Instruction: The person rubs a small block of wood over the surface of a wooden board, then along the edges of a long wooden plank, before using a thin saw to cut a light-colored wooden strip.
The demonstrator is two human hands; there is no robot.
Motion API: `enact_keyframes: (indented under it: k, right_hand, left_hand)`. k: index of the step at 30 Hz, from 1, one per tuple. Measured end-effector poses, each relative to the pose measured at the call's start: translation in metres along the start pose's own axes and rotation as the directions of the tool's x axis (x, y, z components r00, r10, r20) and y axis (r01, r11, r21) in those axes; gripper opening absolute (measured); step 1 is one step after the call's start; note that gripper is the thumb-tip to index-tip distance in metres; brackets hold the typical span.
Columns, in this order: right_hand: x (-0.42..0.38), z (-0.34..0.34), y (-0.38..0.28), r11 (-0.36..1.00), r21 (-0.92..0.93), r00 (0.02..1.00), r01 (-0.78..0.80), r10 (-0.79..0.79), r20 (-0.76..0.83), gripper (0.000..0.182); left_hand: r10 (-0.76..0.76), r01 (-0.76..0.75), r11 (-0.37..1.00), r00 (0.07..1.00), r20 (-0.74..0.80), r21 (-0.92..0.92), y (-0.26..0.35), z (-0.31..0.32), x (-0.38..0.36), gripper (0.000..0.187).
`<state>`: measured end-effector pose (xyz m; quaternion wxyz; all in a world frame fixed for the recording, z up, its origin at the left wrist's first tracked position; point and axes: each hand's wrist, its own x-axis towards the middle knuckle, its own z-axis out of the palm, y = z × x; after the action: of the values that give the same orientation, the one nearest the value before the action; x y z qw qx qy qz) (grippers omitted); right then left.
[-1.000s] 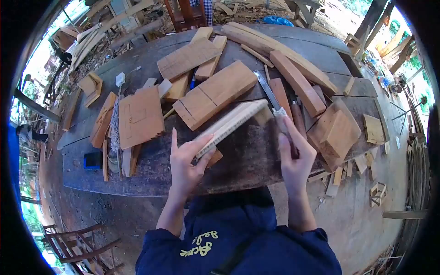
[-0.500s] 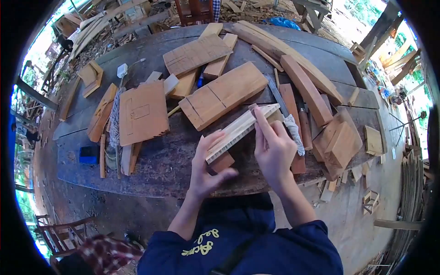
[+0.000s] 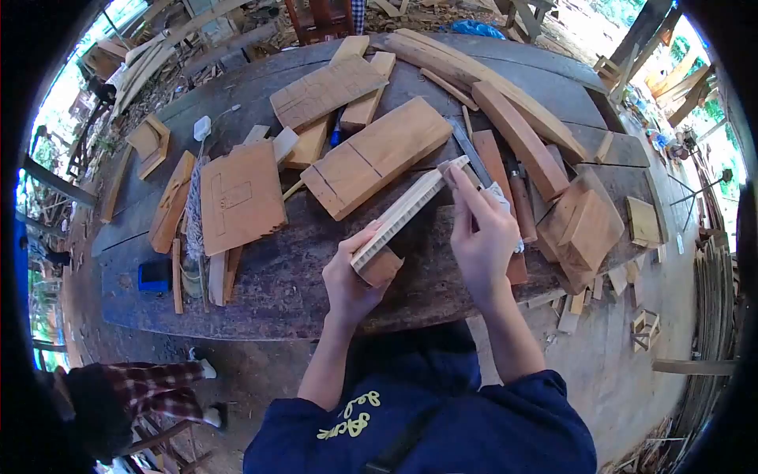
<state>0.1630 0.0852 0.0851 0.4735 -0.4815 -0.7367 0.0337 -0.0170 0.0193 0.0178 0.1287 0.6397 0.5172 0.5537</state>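
My left hand [image 3: 353, 283] is closed around the lower end of a pale, narrow wooden piece [image 3: 407, 207] with a ridged edge, held slanting up to the right above the table. A brown wood block [image 3: 380, 267] shows under its lower end, against my palm. At the upper end, my right hand [image 3: 487, 237] pinches a small brown piece [image 3: 449, 169] that looks like folded sandpaper, pressed to the wood. Just behind lies a thick plank [image 3: 377, 158] with dark lines across it. A white cloth [image 3: 499, 196] is partly hidden behind my right hand.
The dark wooden table [image 3: 260, 304] carries several planks and blocks, a flat board with pencil lines [image 3: 241, 196], a metal ruler [image 3: 470, 152], and a blue-black box [image 3: 155, 276]. Long beams [image 3: 521, 142] lie at the right. A person in plaid trousers [image 3: 154, 387] is at lower left.
The wooden piece has tilted more steeply, its ridged side turned up. My left thumb has closed in, and the right hand has moved slightly. The person at lower left shows more fully.
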Motion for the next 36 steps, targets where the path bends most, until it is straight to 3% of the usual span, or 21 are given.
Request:
enact_keyframes:
  k: [3,5,7,9,11,13,15,16,19,20,21,23,25,27,28,29,30,31,33,35,36]
  right_hand:
    - [-0.013,0.003,-0.026,0.998,0.009,0.997,0.058,-0.058,0.051,0.058]
    - [-0.036,0.004,-0.050,0.976,0.132,0.964,0.175,-0.197,0.180,0.074]
    - [-0.031,0.002,-0.044,0.965,0.171,0.950,0.197,-0.231,0.211,0.066]
    - [-0.006,0.001,-0.021,0.988,-0.025,0.986,0.152,-0.150,0.068,0.055]
    - [0.016,0.008,0.010,0.994,0.031,0.984,0.109,-0.103,-0.148,0.050]
    - [-0.001,0.004,-0.013,0.993,-0.098,0.996,0.071,-0.064,0.069,0.058]
    - [-0.028,0.008,-0.041,0.971,0.156,0.961,0.180,-0.207,0.183,0.073]
    - [-0.033,0.006,-0.049,0.969,0.157,0.954,0.190,-0.220,0.205,0.074]
    - [-0.013,0.006,-0.031,0.985,0.077,0.974,0.153,-0.164,0.158,0.066]
    - [0.004,0.004,-0.017,0.996,-0.042,0.992,0.077,-0.072,0.100,0.056]
    - [0.023,0.007,-0.002,0.998,0.043,0.998,0.051,-0.049,-0.031,0.046]
    - [0.013,0.006,-0.014,0.977,-0.202,0.995,-0.070,0.084,0.062,0.046]
    - [-0.013,0.008,-0.048,0.998,0.043,0.991,0.038,-0.043,0.126,0.047]
    - [-0.039,0.009,-0.073,0.974,0.146,0.968,0.173,-0.195,0.157,0.060]
    - [-0.035,0.009,-0.063,0.974,0.169,0.965,0.151,-0.183,0.188,0.059]
    - [-0.024,0.008,-0.048,0.973,0.194,0.961,0.127,-0.169,0.220,0.058]
    - [-0.008,0.000,-0.040,0.997,-0.049,0.966,0.060,-0.046,0.253,0.051]
    - [0.011,0.001,-0.026,0.977,-0.215,0.983,0.003,0.036,0.177,0.044]
    - [0.032,-0.019,-0.006,0.976,-0.217,0.999,-0.020,0.011,-0.043,0.034]
    - [0.036,-0.036,-0.001,0.991,-0.127,0.991,-0.035,0.018,-0.131,0.030]
    - [0.032,-0.040,0.003,0.997,-0.023,0.975,-0.074,0.067,-0.211,0.030]
  left_hand:
    - [-0.034,0.033,0.998,0.999,-0.018,-0.051,-0.005,0.002,-0.003,0.060]
    - [-0.075,0.072,0.991,0.997,-0.025,-0.109,-0.008,0.001,-0.006,0.060]
    - [-0.156,0.156,0.981,0.988,0.011,-0.115,-0.008,-0.004,-0.008,0.058]
    - [-0.094,0.094,0.994,0.995,-0.010,-0.051,-0.005,0.000,-0.002,0.058]
    - [-0.001,0.001,1.000,1.000,-0.025,-0.011,-0.006,0.002,-0.003,0.058]
    - [0.014,-0.015,0.999,0.999,-0.033,-0.033,-0.008,0.004,-0.004,0.057]
    - [-0.136,0.136,0.986,0.991,0.001,-0.098,-0.004,-0.003,-0.006,0.057]
    - [-0.188,0.188,0.976,0.982,0.015,-0.109,0.003,-0.006,-0.004,0.057]
    - [-0.021,0.017,0.999,0.998,-0.061,-0.051,-0.004,0.000,0.001,0.056]
    - [-0.062,0.058,0.995,0.997,-0.055,-0.086,-0.001,0.000,0.000,0.055]
    - [-0.060,0.056,0.995,0.997,-0.050,-0.086,0.000,0.002,-0.001,0.055]
    - [0.047,-0.048,0.999,0.996,-0.072,-0.019,-0.001,0.008,-0.001,0.056]
    - [0.040,-0.039,0.999,0.997,-0.061,0.025,0.001,0.005,-0.003,0.055]
    - [-0.398,0.392,0.912,0.917,-0.032,-0.120,0.011,0.000,-0.002,0.052]
    - [-0.131,0.127,0.990,0.988,-0.076,-0.066,0.000,0.001,-0.005,0.047]
    - [-0.077,0.073,0.990,0.997,-0.026,-0.121,-0.004,-0.002,-0.006,0.049]
    - [-0.065,0.062,0.996,0.996,-0.054,-0.058,0.003,0.000,0.000,0.050]
    - [-0.049,0.050,0.999,0.995,-0.083,0.002,0.011,0.002,0.005,0.051]
    - [-0.052,0.048,0.998,0.995,-0.082,-0.047,0.015,0.002,0.009,0.052]
    - [-0.416,0.271,0.810,0.890,-0.184,-0.521,0.032,0.001,0.015,0.046]
    - [-0.561,0.411,0.728,0.818,-0.131,-0.549,0.033,-0.005,0.015,0.041]
